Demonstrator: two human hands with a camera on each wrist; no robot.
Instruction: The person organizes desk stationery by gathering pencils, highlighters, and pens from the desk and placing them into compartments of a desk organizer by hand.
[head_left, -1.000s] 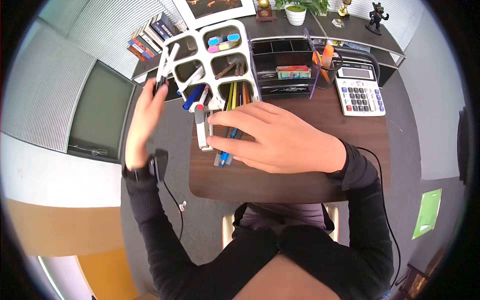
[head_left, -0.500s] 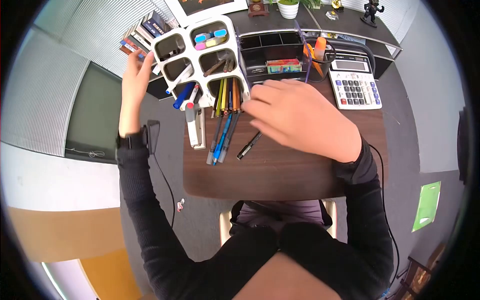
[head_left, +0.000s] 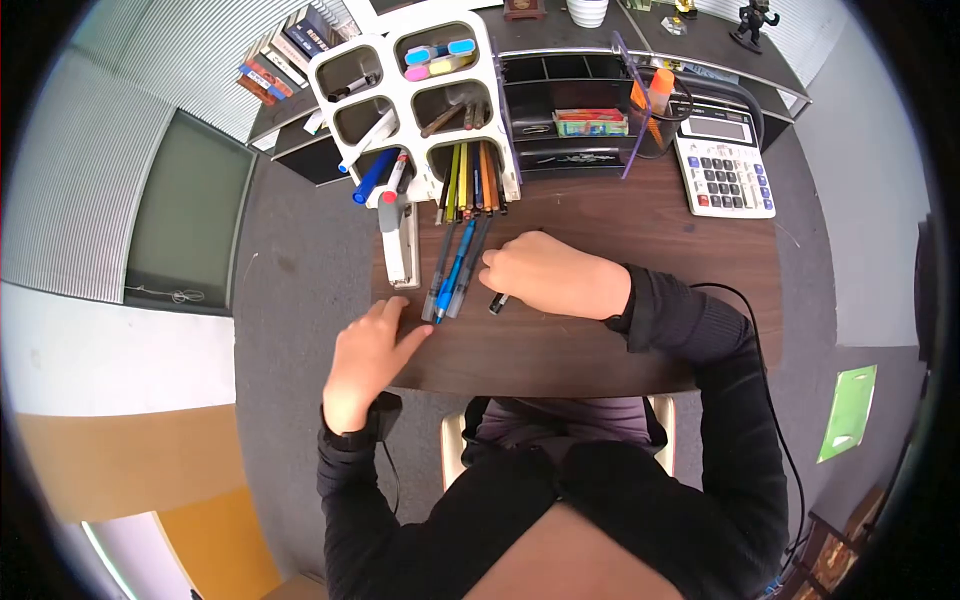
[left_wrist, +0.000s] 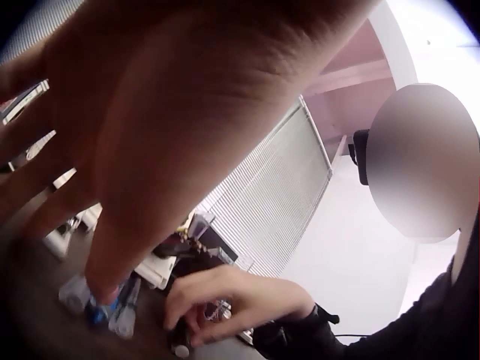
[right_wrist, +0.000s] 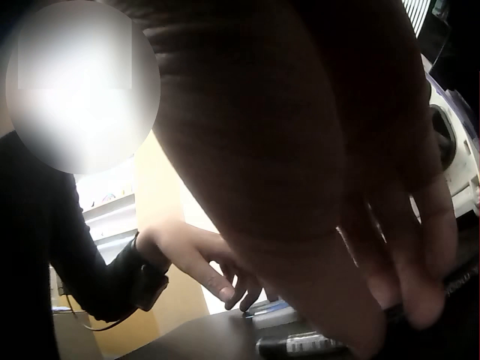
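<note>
My right hand (head_left: 555, 275) is low over the table, its fingers curled and pinching a black pen (head_left: 498, 303) whose end shows below them. In the right wrist view the pen's barrel (right_wrist: 300, 345) passes under the thumb, partly hidden. My left hand (head_left: 370, 345) is at the table's front left edge with fingers spread and nothing in it. Its thumb reaches close to a blue pen (head_left: 452, 280), which lies between two clear-capped pens. Just beyond its fingertips is a white and grey stapler (head_left: 397, 255).
A white six-compartment organizer (head_left: 390, 65) holds markers, highlighters and pencils (head_left: 470, 185). Right of it stands a black desk rack (head_left: 565, 95), then a mesh cup with an orange-capped item (head_left: 661, 84) and a calculator (head_left: 725, 170). A cable (head_left: 745, 300) runs along the right sleeve.
My left hand let go of a dark pen at the organizer's upper left, then came down to the table's front left edge. My right hand moved down and took hold of the black pen.
</note>
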